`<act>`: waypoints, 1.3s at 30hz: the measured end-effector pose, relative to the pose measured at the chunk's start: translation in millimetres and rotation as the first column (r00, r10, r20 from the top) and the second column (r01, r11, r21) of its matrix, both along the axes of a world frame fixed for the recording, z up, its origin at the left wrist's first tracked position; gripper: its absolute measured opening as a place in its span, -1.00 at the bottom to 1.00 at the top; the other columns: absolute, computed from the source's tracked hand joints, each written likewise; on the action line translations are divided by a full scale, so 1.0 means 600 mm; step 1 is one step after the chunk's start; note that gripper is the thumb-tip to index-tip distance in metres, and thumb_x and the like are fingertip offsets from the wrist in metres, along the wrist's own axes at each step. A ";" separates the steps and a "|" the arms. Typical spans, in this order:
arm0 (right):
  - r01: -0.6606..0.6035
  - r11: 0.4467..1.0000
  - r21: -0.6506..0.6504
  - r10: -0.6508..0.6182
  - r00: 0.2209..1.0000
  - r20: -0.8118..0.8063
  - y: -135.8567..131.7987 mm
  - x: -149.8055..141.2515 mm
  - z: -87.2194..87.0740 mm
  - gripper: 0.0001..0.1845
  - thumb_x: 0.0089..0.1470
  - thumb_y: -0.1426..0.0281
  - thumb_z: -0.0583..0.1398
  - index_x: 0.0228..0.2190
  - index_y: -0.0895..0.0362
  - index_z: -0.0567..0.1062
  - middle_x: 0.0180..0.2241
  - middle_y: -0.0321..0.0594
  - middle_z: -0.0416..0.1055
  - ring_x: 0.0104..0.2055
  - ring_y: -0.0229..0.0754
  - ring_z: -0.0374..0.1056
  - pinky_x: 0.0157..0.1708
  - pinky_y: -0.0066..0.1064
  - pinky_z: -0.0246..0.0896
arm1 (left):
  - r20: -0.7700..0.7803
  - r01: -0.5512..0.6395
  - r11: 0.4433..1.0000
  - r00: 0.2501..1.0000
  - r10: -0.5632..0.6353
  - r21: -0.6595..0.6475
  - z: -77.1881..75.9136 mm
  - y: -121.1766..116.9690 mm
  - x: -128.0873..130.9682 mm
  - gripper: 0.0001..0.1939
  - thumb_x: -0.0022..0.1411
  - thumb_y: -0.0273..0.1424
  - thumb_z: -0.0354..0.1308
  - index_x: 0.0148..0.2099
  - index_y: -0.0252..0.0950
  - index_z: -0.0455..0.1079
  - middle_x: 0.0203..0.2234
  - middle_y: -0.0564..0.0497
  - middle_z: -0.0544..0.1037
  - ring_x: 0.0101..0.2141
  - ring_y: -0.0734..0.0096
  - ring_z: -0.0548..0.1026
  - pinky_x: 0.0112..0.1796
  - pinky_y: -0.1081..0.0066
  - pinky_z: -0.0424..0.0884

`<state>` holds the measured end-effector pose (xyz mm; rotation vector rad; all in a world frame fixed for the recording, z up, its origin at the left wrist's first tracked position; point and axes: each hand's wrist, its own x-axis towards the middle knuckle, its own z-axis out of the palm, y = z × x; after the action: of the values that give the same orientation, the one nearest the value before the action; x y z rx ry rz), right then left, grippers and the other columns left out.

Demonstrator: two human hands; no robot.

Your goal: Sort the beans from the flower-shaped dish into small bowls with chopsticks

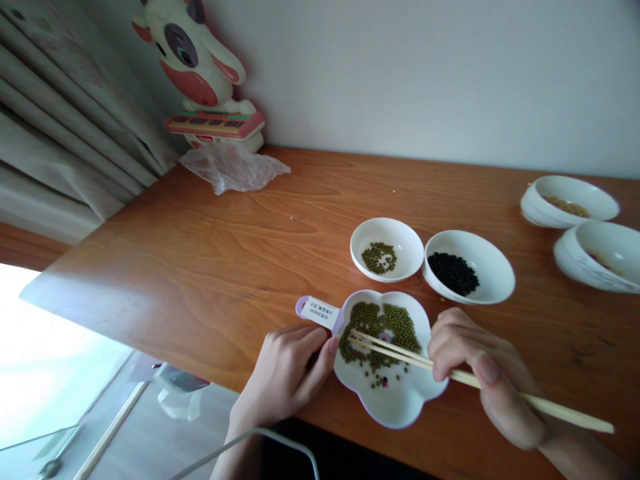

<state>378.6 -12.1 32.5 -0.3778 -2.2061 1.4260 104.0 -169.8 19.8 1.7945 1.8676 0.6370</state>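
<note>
A white flower-shaped dish [397,403] with a lilac rim and a labelled handle sits near the table's front edge. Green mung beans [400,327] lie across its upper part, with a small dark red bean [385,382] low among a few loose ones. My left hand [293,367] is closed at the dish's left rim below the handle, its thumb on the edge. Wooden chopsticks [400,353] are gripped in my right hand [483,373], over the dish's right side. Their tips are close together among the mung beans; whether they pinch one is too small to tell.
Behind the dish stand a white bowl [411,250] of mung beans and a bowl [493,267] of black beans. Two more bowls [533,205] [575,257] are at the right. A cow toy [200,80] and clear plastic bag [235,170] sit back left; a cable [260,432] crosses below.
</note>
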 end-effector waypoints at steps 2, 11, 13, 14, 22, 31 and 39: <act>-0.002 1.000 -0.007 0.002 1.000 -0.010 -0.002 -0.001 -0.003 -0.50 0.46 0.16 -0.12 -0.34 0.04 0.49 -0.41 -0.18 0.40 -0.24 -0.03 0.27 -0.17 -0.13 0.11 | 0.003 -0.001 1.000 1.000 0.001 0.001 0.000 0.000 0.000 -0.64 0.55 -0.31 -0.09 -0.37 -0.24 0.11 -0.51 0.07 0.36 -0.49 0.48 0.30 -0.38 0.42 0.16; -0.032 0.999 0.003 0.032 0.999 -0.023 -0.005 -0.002 -0.006 -0.47 0.44 0.06 -0.14 -0.29 0.04 0.48 -0.38 -0.17 0.42 -0.23 -0.03 0.28 -0.16 -0.11 0.13 | 0.002 -0.007 1.000 1.000 0.007 0.004 0.000 -0.003 0.001 -0.65 0.55 -0.32 -0.08 -0.37 -0.24 0.13 -0.51 0.09 0.36 -0.49 0.50 0.30 -0.38 0.42 0.15; -0.023 1.000 0.011 0.024 0.999 -0.036 -0.004 -0.003 -0.007 -0.47 0.45 0.08 -0.13 -0.30 0.05 0.49 -0.38 -0.17 0.43 -0.22 -0.03 0.29 -0.15 -0.10 0.13 | 0.002 -0.005 1.000 1.000 0.005 0.008 0.000 -0.002 0.001 -0.65 0.55 -0.32 -0.07 -0.37 -0.25 0.13 -0.51 0.09 0.36 -0.50 0.50 0.30 -0.38 0.42 0.15; -0.016 1.000 0.012 0.017 0.999 -0.044 -0.004 -0.003 -0.008 -0.47 0.45 0.08 -0.13 -0.30 0.05 0.49 -0.38 -0.17 0.43 -0.23 -0.03 0.29 -0.15 -0.10 0.13 | 0.002 -0.005 1.000 1.000 0.005 0.012 0.000 -0.002 0.001 -0.65 0.54 -0.33 -0.07 -0.38 -0.25 0.13 -0.51 0.09 0.36 -0.50 0.50 0.30 -0.39 0.42 0.15; 0.050 0.998 -0.032 -0.053 0.993 -0.103 -0.008 -0.002 -0.019 -0.42 0.45 0.09 -0.14 -0.31 0.05 0.54 -0.41 -0.16 0.44 -0.26 -0.03 0.30 -0.21 -0.11 0.15 | -0.001 -0.007 1.000 1.000 0.007 0.024 0.002 0.000 0.001 -0.65 0.53 -0.34 -0.05 -0.39 -0.25 0.13 -0.53 0.08 0.37 -0.51 0.51 0.30 -0.40 0.44 0.16; 0.031 0.999 -0.010 -0.032 0.995 -0.093 -0.004 -0.004 -0.011 -0.28 0.37 -0.13 -0.21 -0.36 0.05 0.49 -0.42 -0.18 0.39 -0.30 -0.04 0.27 -0.24 -0.14 0.12 | -0.008 -0.003 0.999 1.000 0.004 0.036 -0.001 0.000 0.000 -0.66 0.52 -0.35 -0.04 -0.39 -0.25 0.15 -0.53 0.08 0.37 -0.51 0.50 0.30 -0.40 0.45 0.16; 0.031 0.999 0.009 -0.029 0.993 -0.116 -0.005 0.000 -0.016 -0.31 0.37 -0.11 -0.21 -0.35 0.04 0.49 -0.42 -0.17 0.37 -0.30 -0.02 0.26 -0.24 -0.13 0.11 | -0.003 0.001 0.999 1.000 -0.001 0.038 0.001 0.001 0.001 -0.66 0.52 -0.36 -0.03 -0.39 -0.25 0.16 -0.53 0.09 0.36 -0.51 0.51 0.30 -0.40 0.43 0.17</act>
<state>378.4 -15.1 23.2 -0.3152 -2.1062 1.3846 104.4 -169.1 20.4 1.8214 1.8684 0.6744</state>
